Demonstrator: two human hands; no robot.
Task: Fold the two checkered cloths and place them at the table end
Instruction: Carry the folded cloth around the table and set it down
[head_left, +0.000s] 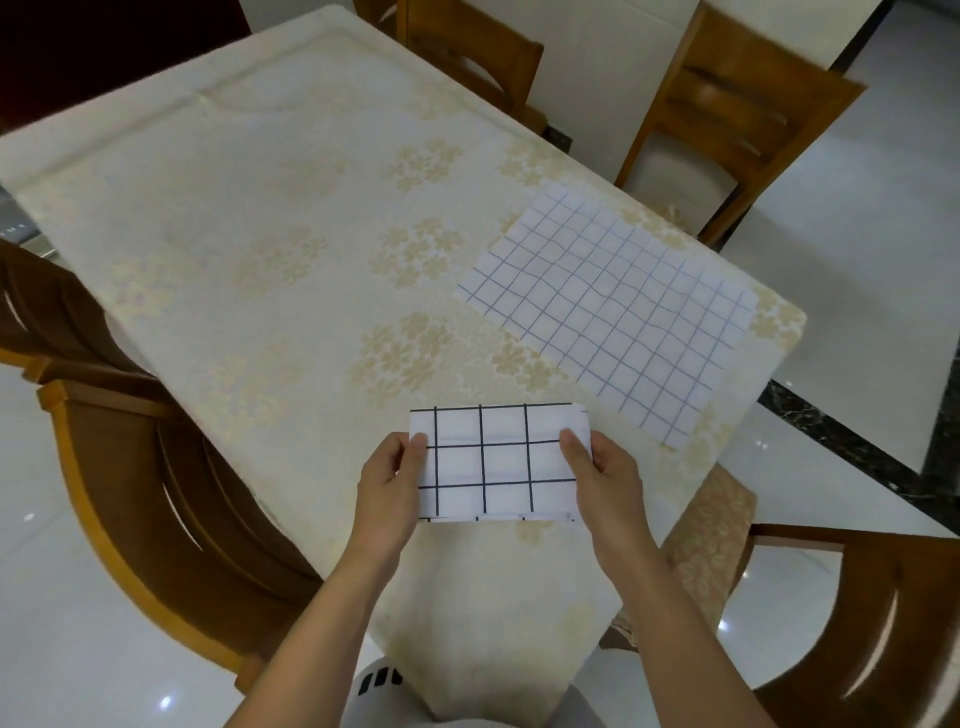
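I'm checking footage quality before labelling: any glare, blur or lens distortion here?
Head view: wide-angle bending curves the table edges; bright glare spots on the glossy floor; chairs at the frame edges look smeared; the black-checked cloth between both hands stays sharp.

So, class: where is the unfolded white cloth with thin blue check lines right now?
In the head view, the white cloth with thin blue check lines lies flat at the table's right edge, beyond the folded black-checked cloth the hands hold.
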